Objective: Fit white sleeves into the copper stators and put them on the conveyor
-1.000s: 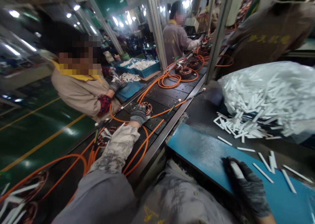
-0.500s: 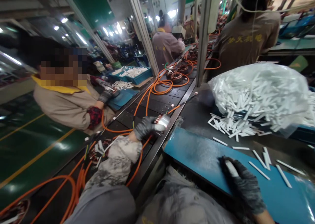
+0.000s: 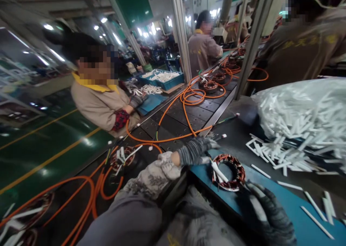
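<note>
A copper-wound stator ring [image 3: 238, 171] rests on the blue mat [image 3: 292, 210], with white tubes [image 3: 221, 173] lying across its left side. My left hand [image 3: 197, 151], in a grey glove, is just left of the ring. Its fingers are stretched out and its thumb stands apart, near the leads by the ring. At the ring's lower right, my right hand [image 3: 270, 211] is gloved too, its fingers spread and the fingertips close to the rim. Whether those fingertips touch it is hard to tell.
Loose white tubes [image 3: 283, 156] spill from a clear plastic bag [image 3: 305, 101] at the right. Orange cables [image 3: 173, 140] and other stators [image 3: 211, 86] lie along the black conveyor [image 3: 173, 121]. A co-worker [image 3: 97, 98] sits across it; a metal post [image 3: 252, 47] stands ahead.
My left hand has moved right, off the conveyor, and the stator it held now lies on the mat. My right hand is now beside the ring. The view has turned left.
</note>
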Demonstrator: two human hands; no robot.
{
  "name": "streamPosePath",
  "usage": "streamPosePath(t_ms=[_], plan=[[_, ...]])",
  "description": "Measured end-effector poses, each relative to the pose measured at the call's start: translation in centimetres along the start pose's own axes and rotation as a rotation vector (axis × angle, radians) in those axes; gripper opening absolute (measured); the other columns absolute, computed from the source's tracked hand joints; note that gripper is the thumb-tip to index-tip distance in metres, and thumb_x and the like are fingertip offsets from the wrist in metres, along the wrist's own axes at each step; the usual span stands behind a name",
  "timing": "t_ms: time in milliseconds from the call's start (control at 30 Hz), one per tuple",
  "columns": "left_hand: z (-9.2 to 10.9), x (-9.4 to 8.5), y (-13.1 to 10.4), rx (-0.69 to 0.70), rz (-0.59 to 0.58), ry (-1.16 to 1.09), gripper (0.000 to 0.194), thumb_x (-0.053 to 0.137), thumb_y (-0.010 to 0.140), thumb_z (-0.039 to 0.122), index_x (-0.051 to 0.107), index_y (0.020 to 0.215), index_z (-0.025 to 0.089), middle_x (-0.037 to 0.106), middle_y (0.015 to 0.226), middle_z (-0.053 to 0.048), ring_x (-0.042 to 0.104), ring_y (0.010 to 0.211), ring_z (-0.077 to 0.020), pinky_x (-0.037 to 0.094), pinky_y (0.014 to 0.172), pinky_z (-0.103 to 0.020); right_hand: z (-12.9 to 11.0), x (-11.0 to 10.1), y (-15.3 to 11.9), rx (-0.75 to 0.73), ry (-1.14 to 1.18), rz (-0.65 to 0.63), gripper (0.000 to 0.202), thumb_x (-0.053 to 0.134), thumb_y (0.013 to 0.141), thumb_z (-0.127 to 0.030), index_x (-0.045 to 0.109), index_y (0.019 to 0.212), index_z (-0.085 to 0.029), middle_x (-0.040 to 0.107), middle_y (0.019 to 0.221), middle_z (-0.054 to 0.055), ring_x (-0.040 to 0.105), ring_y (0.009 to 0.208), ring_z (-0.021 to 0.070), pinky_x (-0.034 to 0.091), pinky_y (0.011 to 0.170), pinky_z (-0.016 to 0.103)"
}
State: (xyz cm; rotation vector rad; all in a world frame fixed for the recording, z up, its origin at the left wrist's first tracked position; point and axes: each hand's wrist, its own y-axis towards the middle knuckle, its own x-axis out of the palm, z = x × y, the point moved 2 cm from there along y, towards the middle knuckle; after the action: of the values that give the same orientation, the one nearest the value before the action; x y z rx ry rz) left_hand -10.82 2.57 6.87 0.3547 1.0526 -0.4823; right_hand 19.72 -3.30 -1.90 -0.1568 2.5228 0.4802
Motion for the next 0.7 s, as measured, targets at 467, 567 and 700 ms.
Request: streamPosePath(t_ms=[467, 567, 700], plan=[[-2.3, 5.6, -8.2, -0.418, 0.039, 0.154, 0.037, 0.062, 0.091, 0.042, 0.072, 0.123, 0.026, 0.075, 0.119, -0.010, 0.072, 0.110, -0.0272, 0.059, 0.101, -0.039, -2.0, 3.1, 2.9, -0.080, -0.144, -0.105, 0.043, 0.049, 0.094, -0.058, 0.084, 0.093, -0.033, 0.084, 0.097, 0.011, 0.080, 0.084, 0.0426, 0.067, 0.077, 0.055], [-2.4, 6.3, -8.2, -0.297, -0.016, 0.175, 0.045, 0.071, 0.082, 0.042, 0.073, 0.124, 0.027, 0.071, 0.128, -0.012, 0.069, 0.114, -0.0306, 0.059, 0.100, -0.040, -1.3, 3.1, 2.9, -0.046, -0.107, -0.038, 0.040, 0.051, 0.091, -0.058, 0.083, 0.088, -0.034, 0.083, 0.093, 0.010, 0.080, 0.081, 0.0430, 0.067, 0.075, 0.056], [-3.9, 4.9, -9.1, -0.441, 0.038, 0.273, 0.041, 0.066, 0.088, 0.029, 0.072, 0.128, 0.032, 0.074, 0.117, -0.010, 0.072, 0.104, -0.0297, 0.061, 0.091, -0.041, 0.3, 2.2, 2.2, 0.146, -0.104, -0.006, 0.042, 0.055, 0.088, -0.061, 0.081, 0.092, -0.030, 0.083, 0.092, 0.013, 0.079, 0.086, 0.0438, 0.066, 0.078, 0.056]])
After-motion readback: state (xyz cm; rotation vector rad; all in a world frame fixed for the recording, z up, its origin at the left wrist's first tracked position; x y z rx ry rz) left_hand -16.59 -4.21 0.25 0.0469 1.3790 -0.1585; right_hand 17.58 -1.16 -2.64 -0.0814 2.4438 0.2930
